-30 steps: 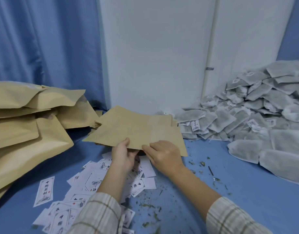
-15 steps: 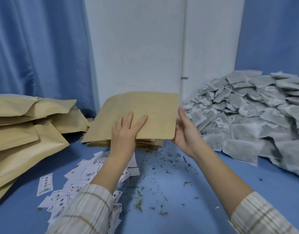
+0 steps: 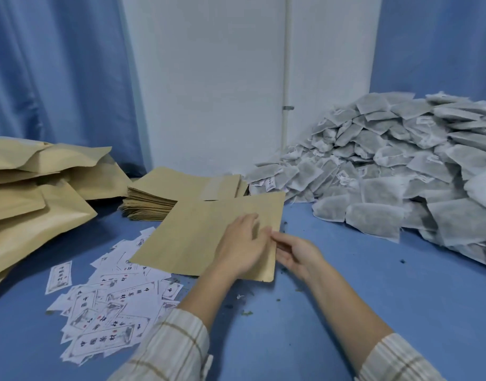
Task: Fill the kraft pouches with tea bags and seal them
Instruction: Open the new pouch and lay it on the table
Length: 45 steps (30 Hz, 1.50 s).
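- Single kraft pouch (image 3: 208, 235) held flat and low over the blue table (image 3: 346, 284), apart from the stack of empty pouches (image 3: 164, 196) behind it; likely singled out so that it can be opened without disturbing the rest.
- Left hand (image 3: 243, 248) laid on top of the pouch near its right edge, fingers bent over the paper; thumb hidden, so a true grip versus plain pressing cannot be told. Probably there to steady the sheet.
- Right hand (image 3: 296, 253) at the same edge, fingers loosely extended and slightly curled toward the paper, fingertips meeting the left hand's. Whether a layer is pinched: cannot tell. Placement at the edge suggests hunting for the mouth to part the two layers.
- Pouch mouth not visibly open; no tea bag inside as far as visible. Judged stage: opening, filling not begun.
- Heap of tea bags (image 3: 387, 166) piled against the wall on the right, near the right hand; handy for scooping once the mouth gapes.
- Bulging kraft pouches (image 3: 35, 204) stacked on the left, well apart from the heap; apparently finished ones, kept clear of the working spot.
- Printed paper labels (image 3: 109, 306) scattered under and in front of the left forearm, partly beneath the held pouch; purpose uncertain.
- Loose tea crumbs (image 3: 247, 313) on the table near the hands.
- Risk, as judgement: thin flat paper, layers clinging; edge may crease if forced.
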Each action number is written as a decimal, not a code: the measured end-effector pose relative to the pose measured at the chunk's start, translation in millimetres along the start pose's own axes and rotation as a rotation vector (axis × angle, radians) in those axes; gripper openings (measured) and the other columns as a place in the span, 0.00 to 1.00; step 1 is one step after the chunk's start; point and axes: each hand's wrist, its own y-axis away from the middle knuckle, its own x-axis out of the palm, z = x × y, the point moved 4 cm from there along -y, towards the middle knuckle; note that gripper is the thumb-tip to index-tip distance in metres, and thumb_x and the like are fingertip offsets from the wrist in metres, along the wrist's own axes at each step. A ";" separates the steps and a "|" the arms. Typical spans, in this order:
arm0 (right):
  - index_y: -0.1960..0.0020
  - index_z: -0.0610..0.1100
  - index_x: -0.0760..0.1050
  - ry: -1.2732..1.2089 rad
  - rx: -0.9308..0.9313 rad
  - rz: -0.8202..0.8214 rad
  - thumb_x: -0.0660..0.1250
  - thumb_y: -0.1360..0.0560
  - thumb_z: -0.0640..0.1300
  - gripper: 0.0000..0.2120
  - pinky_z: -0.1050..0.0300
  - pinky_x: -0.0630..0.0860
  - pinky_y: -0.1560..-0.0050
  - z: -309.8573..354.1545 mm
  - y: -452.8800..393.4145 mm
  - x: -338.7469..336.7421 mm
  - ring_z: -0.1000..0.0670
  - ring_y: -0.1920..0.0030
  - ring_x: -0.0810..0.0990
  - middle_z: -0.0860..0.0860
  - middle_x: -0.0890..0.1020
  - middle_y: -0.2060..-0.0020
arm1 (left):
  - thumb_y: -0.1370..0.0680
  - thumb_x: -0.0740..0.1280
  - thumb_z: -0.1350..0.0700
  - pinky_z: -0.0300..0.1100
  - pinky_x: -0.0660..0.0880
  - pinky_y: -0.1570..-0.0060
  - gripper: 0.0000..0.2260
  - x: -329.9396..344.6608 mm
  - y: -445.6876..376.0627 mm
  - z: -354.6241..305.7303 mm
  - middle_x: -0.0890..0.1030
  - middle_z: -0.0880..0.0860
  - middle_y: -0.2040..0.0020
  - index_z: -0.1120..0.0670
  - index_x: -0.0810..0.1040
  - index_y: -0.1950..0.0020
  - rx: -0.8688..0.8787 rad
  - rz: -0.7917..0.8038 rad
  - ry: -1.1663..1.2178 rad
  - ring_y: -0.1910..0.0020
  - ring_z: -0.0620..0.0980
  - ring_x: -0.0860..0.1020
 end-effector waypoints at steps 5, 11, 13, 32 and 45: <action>0.60 0.34 0.79 0.123 -0.116 -0.022 0.63 0.27 0.29 0.08 0.59 0.80 0.69 -0.7 3.3 0.5 0.51 0.70 0.82 0.44 0.83 0.69 | 0.28 0.65 0.37 0.44 0.72 0.56 0.22 23.7 -8.6 -17.0 0.80 0.52 0.50 0.54 0.75 0.47 -0.265 -0.113 -0.027 0.48 0.55 0.78; 0.59 0.34 0.80 0.212 -0.120 0.021 0.66 0.27 0.31 0.04 0.63 0.78 0.69 -1.6 7.2 -0.8 0.52 0.69 0.82 0.44 0.83 0.69 | 0.27 0.68 0.44 0.39 0.67 0.60 0.13 28.6 -11.1 -4.5 0.80 0.50 0.61 0.54 0.78 0.56 -0.276 -0.278 0.224 0.55 0.53 0.78; 0.55 0.34 0.80 0.182 -0.079 0.052 0.67 0.27 0.33 0.03 0.61 0.80 0.64 -5.6 5.6 -4.0 0.51 0.65 0.84 0.43 0.84 0.65 | 0.27 0.69 0.44 0.39 0.68 0.61 0.11 35.1 -9.6 3.7 0.79 0.46 0.66 0.51 0.79 0.62 -0.285 -0.271 0.360 0.59 0.49 0.78; 0.61 0.38 0.77 0.101 -0.111 0.042 0.66 0.24 0.38 0.07 0.63 0.76 0.72 -8.8 13.7 -6.0 0.52 0.71 0.82 0.47 0.82 0.71 | 0.20 0.56 0.59 0.38 0.62 0.69 0.19 34.8 -16.0 -4.6 0.71 0.53 0.71 0.56 0.66 0.72 -0.118 -0.136 0.124 0.66 0.52 0.70; 0.58 0.33 0.77 1.099 -0.555 -0.258 0.62 0.24 0.44 0.15 0.52 0.72 0.57 -1.8 12.5 -4.1 0.42 0.57 0.76 0.38 0.80 0.61 | 0.22 0.57 0.62 0.32 0.64 0.76 0.15 47.1 -17.1 11.4 0.70 0.53 0.70 0.59 0.67 0.70 -0.229 -0.091 0.110 0.72 0.46 0.67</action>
